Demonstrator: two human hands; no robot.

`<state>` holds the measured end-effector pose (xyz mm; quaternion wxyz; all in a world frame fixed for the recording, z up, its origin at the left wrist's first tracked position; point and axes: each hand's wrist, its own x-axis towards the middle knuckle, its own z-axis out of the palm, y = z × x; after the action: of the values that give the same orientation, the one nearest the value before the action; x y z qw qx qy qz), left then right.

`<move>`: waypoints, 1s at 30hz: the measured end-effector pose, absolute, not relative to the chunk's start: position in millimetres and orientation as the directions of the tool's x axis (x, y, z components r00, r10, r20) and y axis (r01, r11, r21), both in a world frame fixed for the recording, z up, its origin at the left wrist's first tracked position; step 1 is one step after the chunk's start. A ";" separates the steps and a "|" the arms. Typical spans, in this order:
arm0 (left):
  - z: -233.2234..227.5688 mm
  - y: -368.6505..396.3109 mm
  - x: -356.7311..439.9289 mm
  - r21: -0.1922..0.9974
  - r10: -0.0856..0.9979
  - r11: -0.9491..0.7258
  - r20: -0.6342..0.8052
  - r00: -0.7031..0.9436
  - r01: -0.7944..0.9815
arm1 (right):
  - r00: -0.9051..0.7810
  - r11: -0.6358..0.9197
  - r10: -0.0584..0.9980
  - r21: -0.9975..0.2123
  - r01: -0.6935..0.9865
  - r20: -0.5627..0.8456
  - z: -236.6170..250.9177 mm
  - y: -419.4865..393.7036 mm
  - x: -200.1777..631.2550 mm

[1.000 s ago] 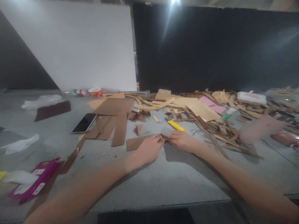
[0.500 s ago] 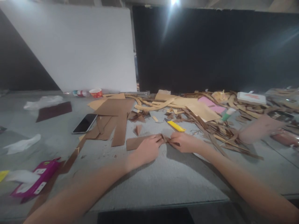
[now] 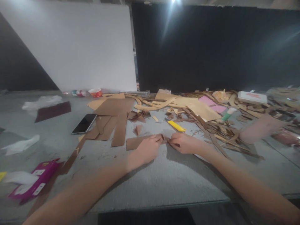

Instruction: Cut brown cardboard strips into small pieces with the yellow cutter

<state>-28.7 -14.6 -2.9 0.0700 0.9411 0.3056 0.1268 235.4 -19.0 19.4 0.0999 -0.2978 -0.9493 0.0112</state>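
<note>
A brown cardboard piece (image 3: 134, 142) lies flat on the grey table (image 3: 164, 178) in the middle of the head view. My left hand (image 3: 146, 150) presses on its right end with curled fingers. My right hand (image 3: 184, 142) pinches the small folded tip of the same piece, fingertips almost touching the left hand's. A yellow utility knife (image 3: 176, 126) lies just beyond my right hand.
Larger brown cardboard sheets (image 3: 114, 120) and a black phone (image 3: 84, 123) lie at the left centre. A heap of cardboard strips (image 3: 211, 125), a pink sheet (image 3: 212, 104) and a glue stick (image 3: 228, 114) fill the right. A magenta packet (image 3: 35, 182) sits near left.
My right hand has shifted slightly and now pinches the folded tip of the cardboard piece more tightly. The left hand stays pressed on the piece.
</note>
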 end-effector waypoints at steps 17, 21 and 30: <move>-2.1 -20.6 -25.7 0.120 0.596 -0.803 0.179 0.782 0.584 | -0.807 0.825 0.561 -0.039 0.564 0.185 12.9 -20.2 232.8; -0.7 -20.6 -26.7 0.137 0.599 -0.801 0.180 0.780 0.583 | -0.803 0.821 0.569 -0.064 0.567 0.179 14.1 -22.6 230.6; -2.8 -18.7 -28.8 0.147 0.569 -0.823 0.228 0.790 0.549 | -0.794 0.815 0.580 -0.117 0.568 0.184 16.3 -23.2 228.4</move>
<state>-28.8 -18.7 -2.8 0.0362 0.9454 0.2957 0.1320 228.4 -23.2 16.3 0.1062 -0.3032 -0.9466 0.0278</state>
